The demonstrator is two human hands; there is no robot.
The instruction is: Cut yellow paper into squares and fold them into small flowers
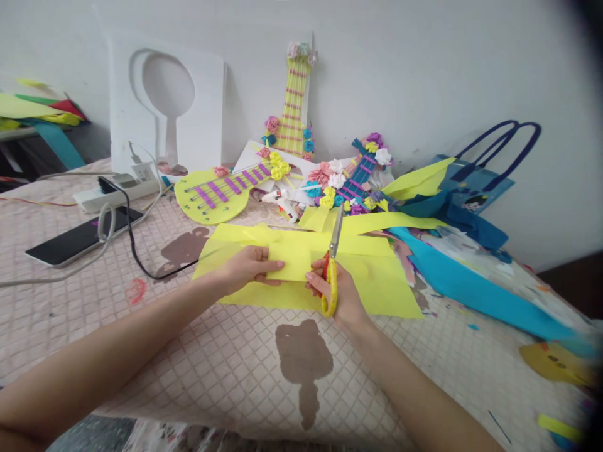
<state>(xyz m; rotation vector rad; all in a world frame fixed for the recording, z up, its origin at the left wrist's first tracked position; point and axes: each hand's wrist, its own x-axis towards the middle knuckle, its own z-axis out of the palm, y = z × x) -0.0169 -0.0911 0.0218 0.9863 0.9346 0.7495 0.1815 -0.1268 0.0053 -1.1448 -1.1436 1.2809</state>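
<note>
My left hand (247,267) pinches a small rectangular piece of yellow paper (293,260), thumb on top and fingers under it. My right hand (336,292) also touches that piece at its right edge while its fingers are closed through the yellow handles of a pair of scissors (332,257). The scissor blades point away from me, up toward the back of the table, and look closed. Both hands hover over a larger yellow sheet (377,282) lying flat on the quilted table cover (226,358).
Paper guitars with paper flowers (221,188) (294,107) lie and lean at the back wall beside a glue gun (282,202). Blue sheets (471,282) and a blue bag (475,182) sit right. A power strip (120,188), cables and a phone (80,237) lie left.
</note>
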